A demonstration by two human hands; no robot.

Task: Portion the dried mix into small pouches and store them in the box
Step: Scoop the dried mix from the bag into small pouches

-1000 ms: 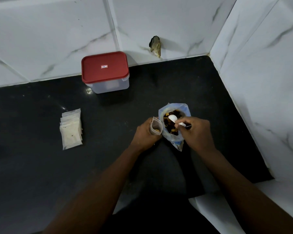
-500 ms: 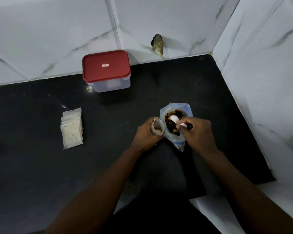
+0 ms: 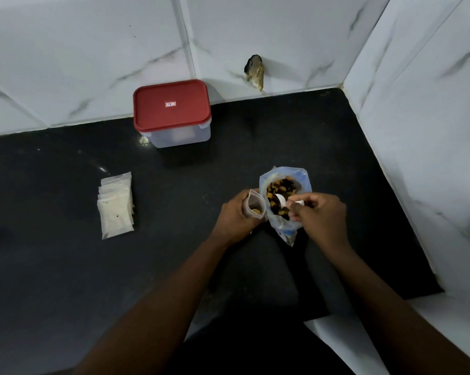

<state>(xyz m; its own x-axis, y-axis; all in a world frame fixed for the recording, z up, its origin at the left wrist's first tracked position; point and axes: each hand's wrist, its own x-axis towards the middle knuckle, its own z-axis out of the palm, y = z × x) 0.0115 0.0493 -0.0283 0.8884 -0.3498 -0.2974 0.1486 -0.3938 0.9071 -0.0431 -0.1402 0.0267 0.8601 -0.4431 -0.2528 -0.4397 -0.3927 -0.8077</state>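
Observation:
A large clear bag of dried mix [image 3: 284,185] stands open on the black counter, full of dark and orange pieces. My right hand [image 3: 320,216] grips a white spoon [image 3: 282,200] whose bowl sits inside the bag. Just left of the bag, my left hand [image 3: 235,213] holds a small clear pouch [image 3: 254,205] upright with its mouth open and a few pieces at the bottom. A clear box with a shut red lid [image 3: 171,108] stands by the back wall. A stack of empty small pouches [image 3: 116,205] lies flat on the counter to the left.
The black counter [image 3: 52,266] ends at white marble walls behind and on the right. A chipped hole [image 3: 255,71] marks the back wall. A white ledge [image 3: 344,345] lies at the lower right, near my right forearm.
The spoon has shifted slightly inside the big bag, with its bowl lower among the pieces. My left hand still holds the small pouch in the same spot.

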